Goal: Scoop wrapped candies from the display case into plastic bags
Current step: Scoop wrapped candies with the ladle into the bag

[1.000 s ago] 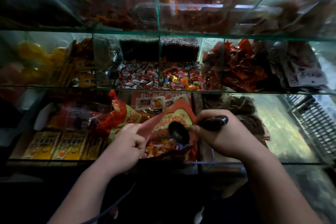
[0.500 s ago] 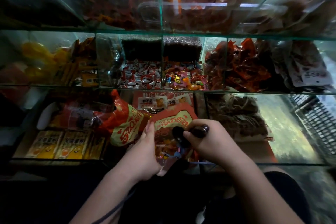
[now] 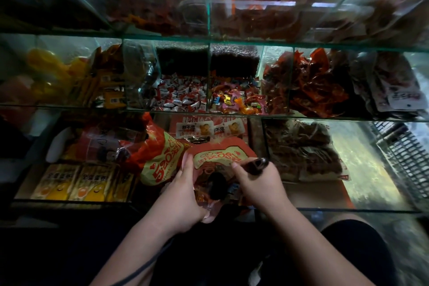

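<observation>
My left hand (image 3: pixel 180 197) holds the left side of a red plastic bag (image 3: pixel 220 157) with a yellow printed panel, at the front of the glass display case. My right hand (image 3: pixel 260 184) grips the dark handle of a black scoop (image 3: pixel 217 184), whose bowl is down inside the bag's mouth among wrapped candies. Red-and-white wrapped candies (image 3: pixel 183 96) and mixed bright wrapped candies (image 3: pixel 236 100) fill two middle compartments on the shelf beyond.
A second red-and-yellow bag (image 3: pixel 162 160) lies just left of the held bag. Yellow packets (image 3: pixel 76 183) sit at the lower left, brown snack packs (image 3: pixel 301 151) at the right. Glass shelf edges (image 3: pixel 301 118) cross above the hands. A wire basket (image 3: pixel 404 153) stands far right.
The bag and both hands have come lower and nearer to me. The scoop, earlier held over the bag's mouth, now dips into it. My left hand shifted along the bag's left side.
</observation>
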